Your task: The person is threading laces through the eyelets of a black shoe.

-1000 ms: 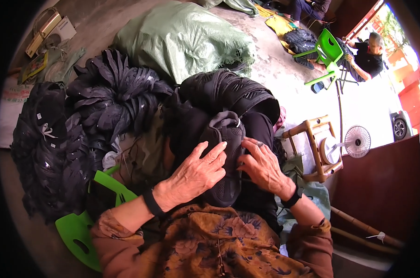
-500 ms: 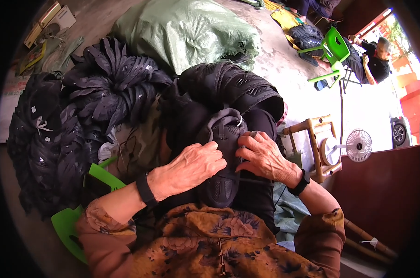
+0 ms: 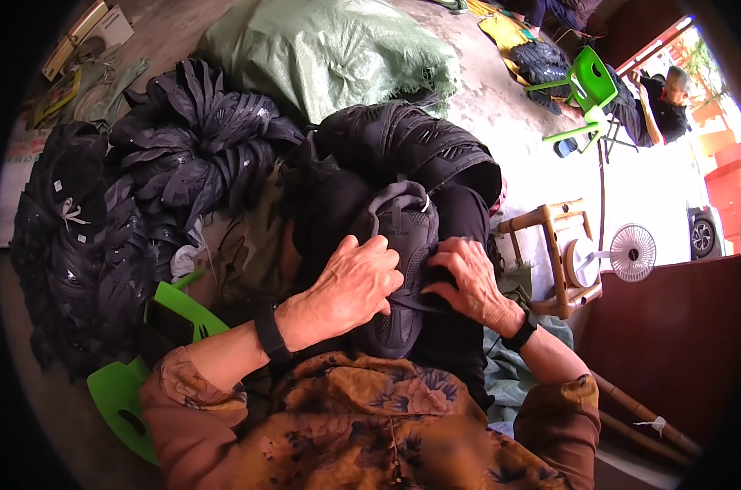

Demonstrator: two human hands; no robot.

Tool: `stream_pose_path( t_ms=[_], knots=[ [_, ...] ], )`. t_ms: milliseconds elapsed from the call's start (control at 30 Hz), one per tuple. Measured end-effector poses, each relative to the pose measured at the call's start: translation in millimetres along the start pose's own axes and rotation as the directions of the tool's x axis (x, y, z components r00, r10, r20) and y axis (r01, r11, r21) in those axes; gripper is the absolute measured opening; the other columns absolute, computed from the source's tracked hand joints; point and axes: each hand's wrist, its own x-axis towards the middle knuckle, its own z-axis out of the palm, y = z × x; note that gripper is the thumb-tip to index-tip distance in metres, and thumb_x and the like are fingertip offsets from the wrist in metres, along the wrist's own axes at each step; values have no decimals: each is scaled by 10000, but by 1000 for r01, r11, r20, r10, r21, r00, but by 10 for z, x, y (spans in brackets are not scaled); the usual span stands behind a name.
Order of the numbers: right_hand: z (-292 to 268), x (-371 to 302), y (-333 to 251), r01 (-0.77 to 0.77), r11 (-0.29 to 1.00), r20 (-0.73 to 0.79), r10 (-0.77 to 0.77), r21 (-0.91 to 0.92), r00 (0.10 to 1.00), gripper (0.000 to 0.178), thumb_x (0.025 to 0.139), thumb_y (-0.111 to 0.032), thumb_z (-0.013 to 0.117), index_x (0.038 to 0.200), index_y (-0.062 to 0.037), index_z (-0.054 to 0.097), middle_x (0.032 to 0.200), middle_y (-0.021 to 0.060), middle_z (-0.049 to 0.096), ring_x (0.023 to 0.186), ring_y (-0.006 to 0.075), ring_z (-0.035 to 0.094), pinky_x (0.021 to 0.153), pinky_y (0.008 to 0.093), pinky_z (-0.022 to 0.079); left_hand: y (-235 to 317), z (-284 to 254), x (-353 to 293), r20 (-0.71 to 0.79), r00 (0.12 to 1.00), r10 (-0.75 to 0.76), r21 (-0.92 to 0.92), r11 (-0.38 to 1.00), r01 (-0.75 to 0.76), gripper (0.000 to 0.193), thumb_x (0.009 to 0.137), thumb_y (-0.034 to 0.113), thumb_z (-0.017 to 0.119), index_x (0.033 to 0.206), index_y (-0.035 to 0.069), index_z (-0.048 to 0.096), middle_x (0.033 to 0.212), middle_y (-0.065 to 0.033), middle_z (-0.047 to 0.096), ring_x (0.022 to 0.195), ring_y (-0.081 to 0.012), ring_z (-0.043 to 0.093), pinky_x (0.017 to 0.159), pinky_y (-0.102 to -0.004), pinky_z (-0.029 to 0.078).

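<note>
A black shoe upper [image 3: 411, 238] with a padded grey collar lies on my dark-trousered lap, its toe toward me. My left hand [image 3: 350, 282] is closed in a pinch over the upper's left side; what its fingertips hold is hidden. At the right edge of the upper, my right hand [image 3: 471, 282] has curled fingers with the thumb apart from them. A thin dark lace or cord [image 3: 424, 305] crosses the lower part of the upper toward the right. Beyond it, a stack of nested black uppers [image 3: 407, 143] rests over my knees.
Bundles of black uppers [image 3: 199, 147] stand at left beside a green chair [image 3: 189, 310]. A pale green woven sack [image 3: 321, 57] lies ahead. At right are a bamboo stool [image 3: 550, 253] and a white fan [image 3: 632, 253]. Another person [image 3: 665, 102] sits far right near a green chair [image 3: 591, 77].
My left hand has shifted slightly toward the upper's middle, its wrist moving right. My right hand has moved slightly right, away from the upper's face. The upper has moved slightly toward the right.
</note>
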Motion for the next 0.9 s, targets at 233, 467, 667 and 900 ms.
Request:
stream_pose_path(
  t_ms=[233, 467, 667, 900],
  knots=[
    [-123, 270, 96, 36, 999, 86, -37, 19, 996, 759, 567, -184, 873, 1234, -85, 524, 1374, 147, 440, 1296, 381, 421, 974, 456, 392, 8, 26, -43, -28, 999, -20, -78, 997, 18, 182, 703, 159, 785, 780, 116, 625, 816, -9, 523, 898, -207, 510, 764, -379, 342],
    [-536, 534, 62, 141, 978, 297, -90, -154, 951, 511, 609, -289, 844, 1051, -163, 622, 1150, 80, 526, 1082, 301, 508, 942, 451, 385, 13, 81, -87, -108, 994, -9, -71, 997, 1, 193, 727, 97, 748, 852, 119, 604, 827, -7, 537, 898, -197, 515, 766, -383, 344],
    [-506, 495, 67, 393, 909, 401, -312, -136, 861, 296, 633, -360, 781, 821, -176, 646, 1015, 21, 560, 1132, 263, 491, 1009, 444, 351, 4, 119, -33, -96, 995, -18, -53, 999, 13, 198, 725, 88, 749, 861, 119, 609, 826, 0, 532, 905, -189, 514, 782, -380, 344],
    [-411, 422, 37, 252, 968, 398, -236, 12, 886, 329, 643, -339, 799, 897, -161, 690, 953, -23, 578, 1081, 252, 500, 851, 406, 445, 2, 130, -43, -97, 995, -9, -150, 989, -6, 184, 728, 80, 732, 861, 115, 609, 866, 2, 550, 984, -183, 520, 827, -386, 341]
  ],
)
